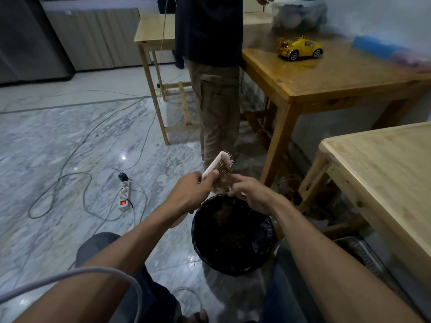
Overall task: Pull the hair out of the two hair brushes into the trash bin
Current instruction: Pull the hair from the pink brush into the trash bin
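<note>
My left hand (189,191) grips a pale rectangular hair brush (219,162) with thin pins, held tilted above the bin. My right hand (250,192) pinches a brownish clump of hair (221,184) that hangs from the brush's lower pins. Directly below stands a round trash bin (198,238) lined with a black bag; some brownish hair lies inside it. Only one brush is in view.
A person in a dark shirt and khaki trousers (217,106) stands just behind the bin. A wooden table (326,82) carries a yellow toy car (300,48). A lighter table (384,178) is at the right. A power strip (125,194) and cables lie on the marble floor.
</note>
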{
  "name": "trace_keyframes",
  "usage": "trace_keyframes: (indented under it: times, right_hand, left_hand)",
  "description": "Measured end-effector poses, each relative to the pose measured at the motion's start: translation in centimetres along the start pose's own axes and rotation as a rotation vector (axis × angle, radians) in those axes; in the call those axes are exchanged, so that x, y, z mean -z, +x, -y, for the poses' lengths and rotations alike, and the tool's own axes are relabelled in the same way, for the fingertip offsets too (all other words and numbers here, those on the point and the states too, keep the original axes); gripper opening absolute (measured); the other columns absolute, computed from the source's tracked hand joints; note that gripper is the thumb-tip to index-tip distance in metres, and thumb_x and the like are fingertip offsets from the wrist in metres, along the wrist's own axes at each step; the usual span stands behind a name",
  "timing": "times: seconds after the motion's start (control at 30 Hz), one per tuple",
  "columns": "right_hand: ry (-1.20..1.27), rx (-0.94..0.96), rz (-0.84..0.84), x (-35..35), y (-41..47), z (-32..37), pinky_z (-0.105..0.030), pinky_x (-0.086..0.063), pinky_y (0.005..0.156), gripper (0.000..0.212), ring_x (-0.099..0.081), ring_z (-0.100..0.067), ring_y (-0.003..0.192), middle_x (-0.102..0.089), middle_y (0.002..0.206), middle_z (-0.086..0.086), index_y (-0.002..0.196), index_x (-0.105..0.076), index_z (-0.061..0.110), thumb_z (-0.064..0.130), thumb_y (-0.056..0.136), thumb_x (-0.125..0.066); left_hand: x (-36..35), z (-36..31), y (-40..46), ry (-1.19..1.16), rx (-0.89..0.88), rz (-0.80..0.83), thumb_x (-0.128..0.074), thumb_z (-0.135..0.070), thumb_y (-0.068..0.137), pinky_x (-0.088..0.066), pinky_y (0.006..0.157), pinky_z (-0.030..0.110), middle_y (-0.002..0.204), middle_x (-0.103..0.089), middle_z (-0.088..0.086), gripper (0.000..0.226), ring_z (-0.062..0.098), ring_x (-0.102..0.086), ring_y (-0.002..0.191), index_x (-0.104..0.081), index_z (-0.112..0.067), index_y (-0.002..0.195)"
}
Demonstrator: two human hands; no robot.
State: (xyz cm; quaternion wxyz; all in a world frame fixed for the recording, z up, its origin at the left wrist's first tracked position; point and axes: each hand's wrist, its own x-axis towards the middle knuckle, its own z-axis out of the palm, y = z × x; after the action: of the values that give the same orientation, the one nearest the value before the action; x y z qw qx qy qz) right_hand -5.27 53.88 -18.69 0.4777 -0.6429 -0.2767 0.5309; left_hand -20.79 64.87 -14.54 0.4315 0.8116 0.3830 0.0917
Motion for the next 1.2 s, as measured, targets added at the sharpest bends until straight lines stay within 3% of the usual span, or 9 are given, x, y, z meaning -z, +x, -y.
trace_keyframes:
  times: [0.07,0.17,0.5,0.6,0.7,0.87,1.03,1.1,1.2]
  right_hand:
    - [-0.045,0.070,0.031,-0.5,-0.3,0.6,-0.029,-0.047,0.095,0.025,-0.069,-0.010,0.107,-0.080,0.107,0.004,0.106,-0.081,0.024,0.018,0.083,-0.075]
    - [-0.131,0.159,-0.198,-0.3,-0.9,0.4,-0.022,-0.053,0.076,0.009,-0.073,-0.003,0.073,-0.080,0.079,0.002,0.095,-0.082,0.019,0.023,0.093,-0.075]
    - [-0.179,0.138,-0.330,1.5,-2.1,-1.7,-0.026,-0.053,0.088,0.015,-0.075,-0.006,0.081,-0.081,0.076,-0.001,0.094,-0.085,0.015,0.026,0.092,-0.076]
    - [-0.213,0.063,-0.346,2.6,-2.5,-2.9,-0.033,-0.052,0.093,0.016,-0.072,-0.001,0.077,-0.080,0.073,0.001,0.090,-0.085,0.011,0.023,0.093,-0.075]
    - [-0.393,-0.018,-0.231,2.4,-2.4,-2.9,-0.038,-0.050,0.106,0.016,-0.068,-0.006,0.101,-0.079,0.100,0.006,0.105,-0.082,0.018,0.019,0.093,-0.072]
    - [-0.213,-0.026,-0.200,1.4,-1.7,-1.4,-0.041,-0.038,0.116,0.078,-0.049,-0.018,0.137,-0.057,0.146,0.002,0.145,-0.056,0.031,0.034,0.068,-0.072]
    - [-0.053,0.109,-0.150,0.1,-1.7,-1.6,-0.038,-0.052,0.095,0.034,-0.071,-0.012,0.099,-0.081,0.104,-0.005,0.104,-0.082,0.018,0.045,0.082,-0.081]
    - [-0.082,0.164,-0.264,0.0,-1.5,-1.9,-0.024,-0.050,0.077,0.018,-0.066,-0.001,0.070,-0.076,0.073,0.004,0.086,-0.082,0.017,0.034,0.089,-0.077]
    - [-0.180,0.187,-0.347,0.7,-1.9,-2.4,-0.016,-0.048,0.067,0.016,-0.063,0.000,0.064,-0.071,0.063,0.007,0.083,-0.084,0.021,0.032,0.091,-0.076]
  left_hand:
    - [-0.4,-0.2,0.3,-0.022,0.013,0.035,-0.045,-0.056,0.097,-0.047,0.048,0.036,0.065,-0.059,0.005,0.051,0.024,-0.058,0.052,-0.064,-0.010,0.087]
    - [-0.7,0.0,0.9,-0.011,0.029,-0.026,-0.048,-0.049,0.097,-0.048,0.047,0.036,0.070,-0.061,0.008,0.042,0.025,-0.060,0.057,-0.062,-0.011,0.088]
    - [0.7,2.6,3.4,-0.416,0.360,-0.262,-0.051,-0.041,0.093,-0.037,0.046,0.029,0.067,-0.052,0.011,0.041,0.024,-0.047,0.047,-0.060,-0.001,0.096]
    - [1.2,3.2,3.6,-0.309,0.313,-0.252,-0.046,-0.045,0.093,-0.039,0.047,0.031,0.069,-0.055,0.012,0.049,0.025,-0.050,0.048,-0.060,0.001,0.102]
    - [0.0,2.4,2.5,-0.201,0.211,-0.129,-0.044,-0.047,0.094,-0.041,0.049,0.033,0.072,-0.056,0.012,0.049,0.026,-0.052,0.051,-0.060,-0.001,0.101]
    - [-1.7,0.1,0.9,-0.142,0.064,0.044,-0.032,-0.042,0.094,-0.042,0.052,0.034,0.072,-0.057,0.011,0.042,0.025,-0.051,0.055,-0.059,-0.010,0.092]
    - [-2.6,-0.7,0.9,-0.091,0.016,0.089,-0.033,-0.038,0.094,-0.045,0.055,0.037,0.076,-0.060,0.011,0.032,0.026,-0.055,0.059,-0.056,-0.018,0.086]
    - [-2.6,-0.6,1.2,-0.074,0.033,0.076,-0.036,-0.038,0.092,-0.046,0.060,0.039,0.078,-0.060,0.009,0.028,0.027,-0.056,0.064,-0.056,-0.019,0.085]
    - [-2.2,0.2,1.6,-0.098,0.092,0.003,-0.038,-0.028,0.089,-0.042,0.060,0.038,0.079,-0.059,0.009,0.021,0.027,-0.054,0.065,-0.056,-0.019,0.087]
